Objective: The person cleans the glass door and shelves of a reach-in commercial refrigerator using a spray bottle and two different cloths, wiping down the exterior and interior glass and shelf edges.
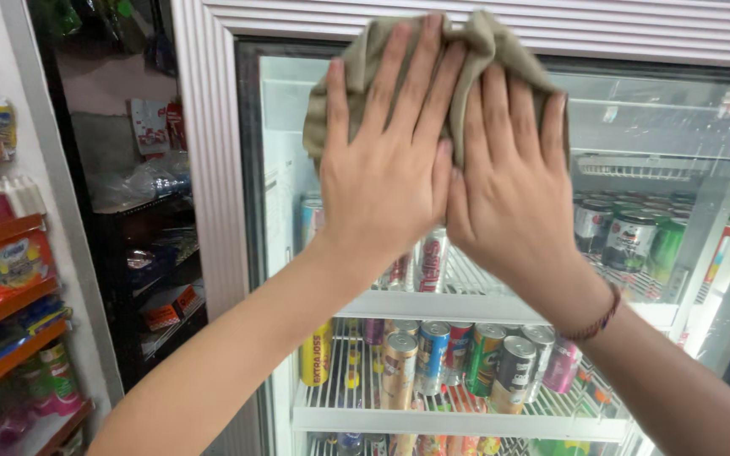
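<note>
- While both palms are pressing flat at the upper centre of the frame, a crumpled olive-grey cloth is lying bunched between them and the smooth glass door.
- Left hand is spreading its fingers slightly apart, straight and flat over the cloth's left half.
- Right hand is keeping its fingers close together, flat on the cloth's right half, thumbs of both hands touching.
- Soft folds are poking out above the fingertips and past the left hand's outer edge.
- Behind the glass, shiny cylindrical cans are standing on white wire shelves, lower centre.
- A woven red bracelet is circling the right wrist.
</note>
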